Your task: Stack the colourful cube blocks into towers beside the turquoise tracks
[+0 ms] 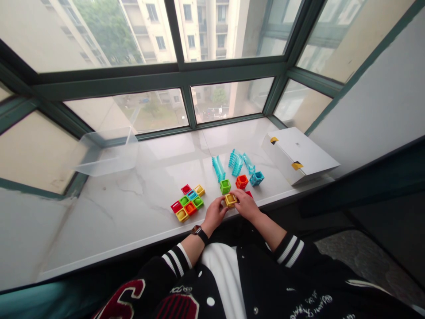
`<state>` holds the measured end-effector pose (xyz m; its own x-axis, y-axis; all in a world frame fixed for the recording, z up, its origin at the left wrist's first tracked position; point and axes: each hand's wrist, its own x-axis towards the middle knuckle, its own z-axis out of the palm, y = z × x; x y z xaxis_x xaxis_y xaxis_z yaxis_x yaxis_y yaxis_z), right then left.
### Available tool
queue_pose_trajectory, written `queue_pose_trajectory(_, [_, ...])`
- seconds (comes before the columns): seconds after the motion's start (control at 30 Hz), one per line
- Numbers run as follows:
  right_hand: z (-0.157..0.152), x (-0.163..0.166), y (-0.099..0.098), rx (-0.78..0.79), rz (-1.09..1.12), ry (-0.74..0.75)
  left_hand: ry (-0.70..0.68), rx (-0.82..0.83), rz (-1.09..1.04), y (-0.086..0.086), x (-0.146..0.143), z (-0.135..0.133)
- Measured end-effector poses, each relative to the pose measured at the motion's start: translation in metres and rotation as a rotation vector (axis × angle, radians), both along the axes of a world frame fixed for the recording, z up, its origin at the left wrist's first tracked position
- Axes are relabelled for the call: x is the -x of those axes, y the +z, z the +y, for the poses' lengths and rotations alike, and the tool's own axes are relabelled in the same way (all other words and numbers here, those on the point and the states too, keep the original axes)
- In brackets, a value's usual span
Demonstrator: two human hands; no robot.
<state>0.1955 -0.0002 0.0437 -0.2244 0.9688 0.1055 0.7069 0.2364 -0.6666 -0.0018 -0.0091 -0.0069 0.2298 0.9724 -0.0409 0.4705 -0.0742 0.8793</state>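
Two hands: left hand (215, 215) and right hand (246, 204) both grip the yellow block (230, 201) by its sides.
Yellow block: between them, near the ledge's (133, 217) front edge; a slipped pinch could drop it.
Red block (249, 194): partly behind right hand; careless knuckles might knock it.

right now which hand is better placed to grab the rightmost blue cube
Probably the right hand: it is nearer the blue cube, while the left hand sits farther off. Both are on a yellow cube, though.
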Motion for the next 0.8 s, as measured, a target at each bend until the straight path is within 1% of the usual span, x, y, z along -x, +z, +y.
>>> queue_pose_trajectory(0.17, [0.000,-0.001,0.000,0.015,0.013,0.006,0.009,-0.015,0.004,0.001,0.001,-0.001])
queue_pose_trajectory(0.3, [0.000,-0.001,-0.001,0.015,0.018,0.009,0.012,0.007,-0.017,0.003,0.000,-0.001])
queue_pose_trajectory(0.4, [-0.001,-0.001,-0.002,0.006,0.017,0.013,0.017,0.051,-0.074,0.006,0.002,-0.003])
queue_pose_trajectory(0.47, [-0.001,-0.001,-0.003,0.003,0.018,0.020,0.031,0.057,-0.131,0.010,0.008,-0.006])
queue_pose_trajectory(0.57, [-0.002,-0.002,-0.005,0.002,0.018,0.032,0.049,-0.004,-0.173,0.022,0.028,-0.011])
queue_pose_trajectory(0.67, [-0.002,-0.003,-0.007,-0.012,0.019,0.035,0.094,-0.044,-0.189,0.041,0.059,-0.016])
queue_pose_trajectory(0.7, [-0.001,-0.003,-0.007,-0.019,0.020,0.035,0.131,-0.052,-0.201,0.047,0.071,-0.019])
queue_pose_trajectory(0.8, [-0.001,-0.004,-0.006,-0.023,0.018,0.040,0.303,-0.064,-0.222,0.061,0.109,-0.027])
